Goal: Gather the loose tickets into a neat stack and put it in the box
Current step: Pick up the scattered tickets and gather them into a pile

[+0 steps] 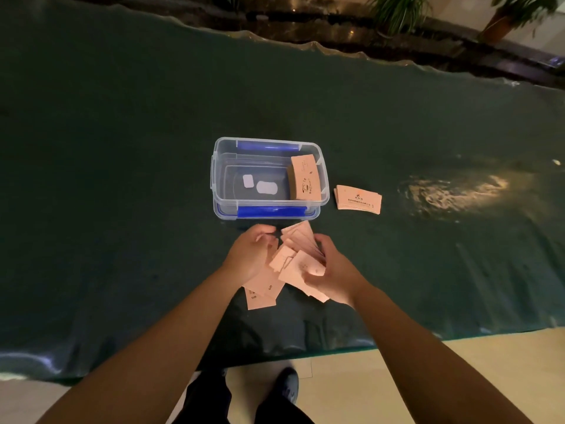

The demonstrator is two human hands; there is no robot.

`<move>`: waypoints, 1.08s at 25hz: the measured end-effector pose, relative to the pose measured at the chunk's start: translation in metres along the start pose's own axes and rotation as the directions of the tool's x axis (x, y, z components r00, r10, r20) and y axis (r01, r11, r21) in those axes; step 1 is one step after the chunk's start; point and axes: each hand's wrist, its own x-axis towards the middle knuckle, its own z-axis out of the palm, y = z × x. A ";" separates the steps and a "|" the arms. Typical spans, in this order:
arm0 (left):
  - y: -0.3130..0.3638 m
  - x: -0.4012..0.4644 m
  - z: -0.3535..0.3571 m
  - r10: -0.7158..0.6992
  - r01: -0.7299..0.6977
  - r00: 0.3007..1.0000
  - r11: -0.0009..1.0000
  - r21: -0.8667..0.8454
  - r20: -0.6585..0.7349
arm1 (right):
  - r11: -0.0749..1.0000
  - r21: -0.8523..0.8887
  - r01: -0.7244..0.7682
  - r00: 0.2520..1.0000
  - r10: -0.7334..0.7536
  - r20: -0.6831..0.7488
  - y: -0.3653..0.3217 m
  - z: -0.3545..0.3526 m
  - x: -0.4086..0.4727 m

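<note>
A messy bunch of pale pink tickets (295, 255) sits between my hands, just in front of the box. My right hand (331, 272) grips the bunch from the right side. My left hand (249, 255) rests with curled fingers on the tickets at the left; a few loose tickets (263, 296) lie under it on the cloth. The clear plastic box (218, 179) with blue latches stands open behind them. A brown stack of tickets (305, 179) leans against the box's right inner wall.
Another neat stack of tickets (359, 199) lies on the dark green table cover (122, 179) to the right of the box. The table's near edge runs above a tiled floor (397, 371), where my shoe (289, 385) shows. Potted plants stand beyond the far edge.
</note>
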 end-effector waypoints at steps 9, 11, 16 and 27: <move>-0.041 -0.034 -0.002 -0.085 0.113 0.992 0.926 0.360 -0.094 | 0.633 0.738 -0.234 0.930 0.368 -0.021 0.021 0.012 -0.017; -0.043 -0.037 0.004 -0.086 0.123 0.989 0.929 0.349 -0.120 | 0.516 0.830 -0.214 0.940 0.341 0.030 0.017 0.019 -0.023; -0.041 -0.037 0.013 -0.092 0.133 0.986 0.933 0.335 -0.136 | 0.362 0.907 -0.213 0.959 0.257 0.123 0.001 0.034 -0.036; -0.038 -0.059 0.039 0.068 -0.074 0.997 0.959 0.273 0.032 | 0.487 0.840 -0.239 0.923 0.382 0.041 -0.005 0.066 -0.045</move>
